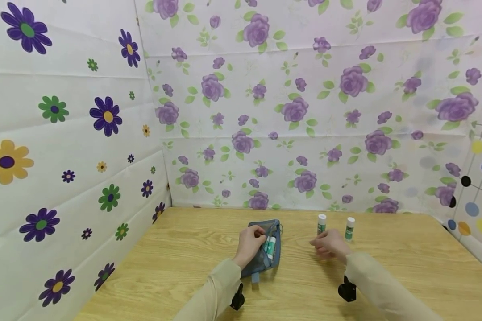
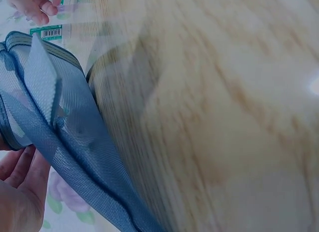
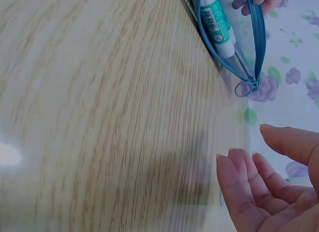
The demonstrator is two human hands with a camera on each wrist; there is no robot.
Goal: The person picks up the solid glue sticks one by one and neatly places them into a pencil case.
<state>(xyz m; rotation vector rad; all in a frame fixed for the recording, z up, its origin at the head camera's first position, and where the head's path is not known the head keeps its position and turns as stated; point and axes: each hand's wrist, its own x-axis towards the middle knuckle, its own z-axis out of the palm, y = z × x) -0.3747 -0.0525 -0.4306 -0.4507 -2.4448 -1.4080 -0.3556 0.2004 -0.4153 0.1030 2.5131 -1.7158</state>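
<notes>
A blue mesh zip pouch [image 1: 260, 267] lies open on the table, its mouth held by the left hand [image 1: 249, 244], which pinches the upper edge. Inside it are glue sticks [image 3: 215, 22] with white caps and green labels. To the right, the right hand [image 1: 331, 244] hovers low over the table with nothing in it. Its thumb stands apart from the bent fingers [image 3: 239, 187] in the right wrist view. Just behind this hand stands one upright glue stick [image 1: 322, 222], partly hidden by it. Another glue stick [image 1: 349, 228] stands upright a little farther right.
The wood-grain table [image 1: 176, 249] reaches back to a wall cloth [image 1: 241, 111] printed with purple roses. A flower-patterned cloth [image 1: 72, 133] closes off the left side, and a dotted cloth hangs at the right. A zipper ring [image 3: 242, 89] hangs at the pouch's end.
</notes>
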